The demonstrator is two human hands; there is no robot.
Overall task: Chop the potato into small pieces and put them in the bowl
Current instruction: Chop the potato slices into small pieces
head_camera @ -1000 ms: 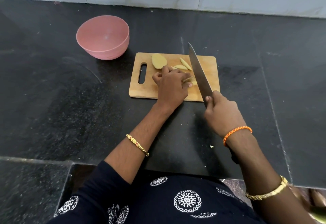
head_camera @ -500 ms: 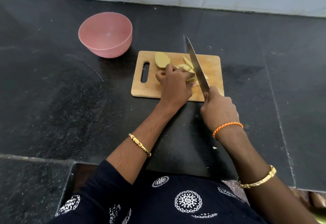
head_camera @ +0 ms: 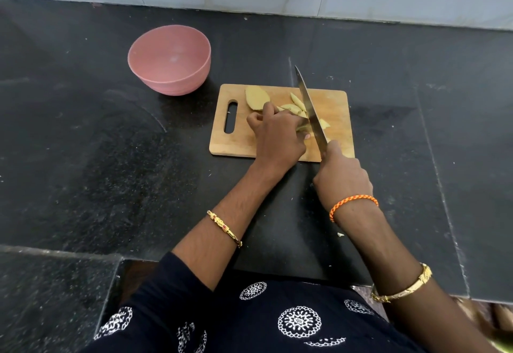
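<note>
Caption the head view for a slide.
Right hand slices potato with knife, left hand steadying it; pink bowl empty.

1 head-worn view looks steeply down, probably near, at the counter (head_camera: 83, 158).

The desk (head_camera: 83, 158) is black, shiny stone with tiny specks and thin seams. A pink bowl (head_camera: 169, 59) sits on it, toward the back. Just beside the bowl lies a wooden cutting board (head_camera: 337, 108) with a handle slot. 1 small pale scrap (head_camera: 340, 234) lies on the stone near the front edge.
</note>
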